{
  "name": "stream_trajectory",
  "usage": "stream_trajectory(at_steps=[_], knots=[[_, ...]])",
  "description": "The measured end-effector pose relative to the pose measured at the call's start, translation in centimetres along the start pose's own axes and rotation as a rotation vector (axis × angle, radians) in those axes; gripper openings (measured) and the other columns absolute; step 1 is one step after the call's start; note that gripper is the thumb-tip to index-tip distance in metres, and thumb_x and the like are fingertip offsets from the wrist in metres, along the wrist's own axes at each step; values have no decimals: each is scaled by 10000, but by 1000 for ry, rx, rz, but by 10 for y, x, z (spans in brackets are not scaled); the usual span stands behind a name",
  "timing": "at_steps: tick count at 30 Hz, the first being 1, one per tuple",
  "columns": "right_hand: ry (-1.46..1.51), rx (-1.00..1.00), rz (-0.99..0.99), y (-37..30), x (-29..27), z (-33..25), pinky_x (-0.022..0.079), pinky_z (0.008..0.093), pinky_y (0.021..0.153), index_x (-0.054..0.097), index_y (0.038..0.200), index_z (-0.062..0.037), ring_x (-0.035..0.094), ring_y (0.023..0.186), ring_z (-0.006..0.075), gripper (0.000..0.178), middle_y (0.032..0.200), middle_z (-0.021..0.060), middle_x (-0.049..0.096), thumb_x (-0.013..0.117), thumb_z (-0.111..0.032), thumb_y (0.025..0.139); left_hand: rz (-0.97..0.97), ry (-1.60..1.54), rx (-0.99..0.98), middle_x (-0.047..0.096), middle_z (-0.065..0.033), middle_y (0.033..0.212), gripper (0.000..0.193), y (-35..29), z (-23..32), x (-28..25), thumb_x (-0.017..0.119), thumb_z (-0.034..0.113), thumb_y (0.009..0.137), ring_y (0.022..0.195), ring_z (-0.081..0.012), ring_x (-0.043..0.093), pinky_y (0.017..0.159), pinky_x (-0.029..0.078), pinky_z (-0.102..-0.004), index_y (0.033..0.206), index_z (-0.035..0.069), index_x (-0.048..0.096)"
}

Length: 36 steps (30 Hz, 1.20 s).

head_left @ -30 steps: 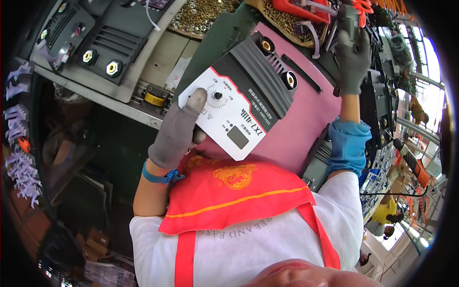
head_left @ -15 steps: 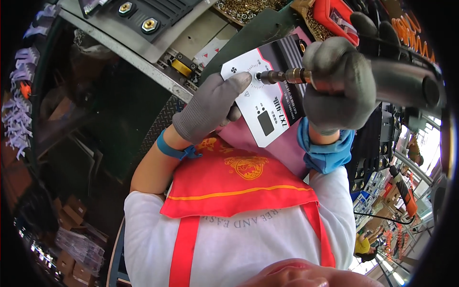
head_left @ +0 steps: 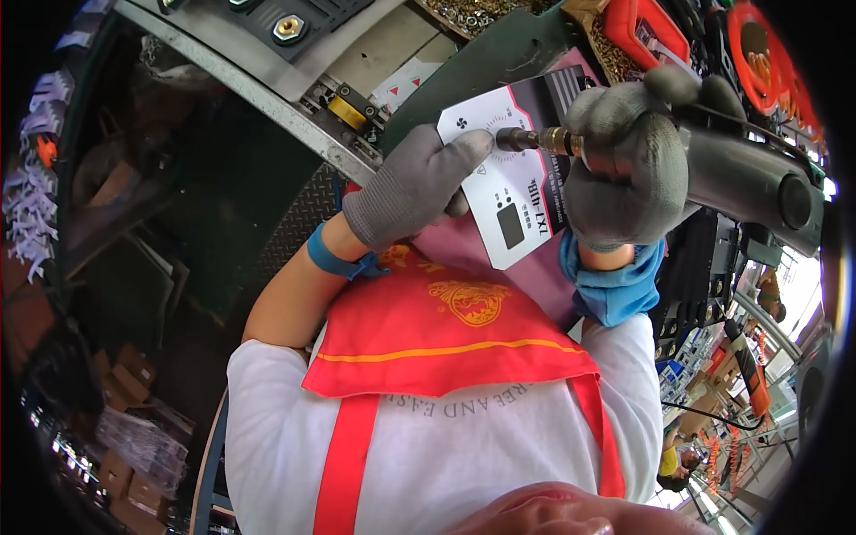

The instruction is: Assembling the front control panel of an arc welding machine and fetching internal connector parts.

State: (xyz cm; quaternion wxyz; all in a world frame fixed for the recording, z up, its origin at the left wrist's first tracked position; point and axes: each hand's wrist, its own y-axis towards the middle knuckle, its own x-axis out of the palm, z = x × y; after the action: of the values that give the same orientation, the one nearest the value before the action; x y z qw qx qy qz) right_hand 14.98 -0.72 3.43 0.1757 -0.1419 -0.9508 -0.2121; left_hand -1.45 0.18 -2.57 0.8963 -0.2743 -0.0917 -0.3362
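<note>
My left hand (head_left: 415, 183), in a grey glove, grips the left edge of a white and black control panel (head_left: 489, 223). Its thumb lies on the panel's face beside the round dial marking, while the other fingers go behind. My right hand (head_left: 629, 169), gloved too, is wrapped round a dark power screwdriver (head_left: 744, 183) held roughly level. The screwdriver's socket bit (head_left: 526, 139) points left at the dial's centre, its end close to my left thumb. Whether the socket touches the part at the dial cannot be told; the bit covers it.
A metal-edged bench (head_left: 259, 102) runs along the upper left, bearing a black panel with brass fittings (head_left: 287, 29). Small metal parts (head_left: 481, 13) fill a tray at the top. A red bin (head_left: 646, 36) stands upper right, and pink material (head_left: 455, 250) lies under the panel.
The panel, my left hand and the bit's end have shifted slightly right in view. The silver part seen at the socket's tip before is now hidden. Both hands keep their grips.
</note>
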Motion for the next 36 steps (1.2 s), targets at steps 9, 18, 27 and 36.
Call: stream_trajectory(at_steps=[9, 18, 27, 36], knots=[[-457, -314, -376, 21, -32, -44, 346, 294, 492, 368, 751, -105, 338, 566, 139, 164, 698, 45, 371, 370, -92, 915, -133, -1, -58, 545, -36, 582, 407, 7, 27, 10, 461, 378, 947, 450, -72, 491, 389, 386, -212, 884, -2, 593], [-386, -129, -290, 5, -18, -19, 452, 379, 514, 369, 1133, -124, 455, 609, 176, 270, 866, 88, 466, 403, -85, 868, -56, -15, -31, 549, -32, 614, 348, 10, 16, 9, 462, 347, 942, 475, -70, 488, 375, 350, -224, 898, 22, 578], [-76, -37, -265, 17, -32, -29, 410, 353, 532, 375, 938, -135, 428, 622, 174, 76, 786, 78, 437, 404, -145, 868, -4, 115, -110, 547, -19, 611, 398, 10, 36, 11, 462, 400, 928, 467, -56, 478, 374, 359, -205, 896, 25, 590], [-904, -209, 229, 54, -134, -95, 475, 311, 603, 547, 717, 48, 555, 641, 144, 168, 583, 85, 527, 536, -89, 814, 195, 730, 726, 598, -52, 703, 277, 68, 114, -26, 491, 288, 941, 490, -150, 533, 407, 402, -298, 1057, 52, 580]])
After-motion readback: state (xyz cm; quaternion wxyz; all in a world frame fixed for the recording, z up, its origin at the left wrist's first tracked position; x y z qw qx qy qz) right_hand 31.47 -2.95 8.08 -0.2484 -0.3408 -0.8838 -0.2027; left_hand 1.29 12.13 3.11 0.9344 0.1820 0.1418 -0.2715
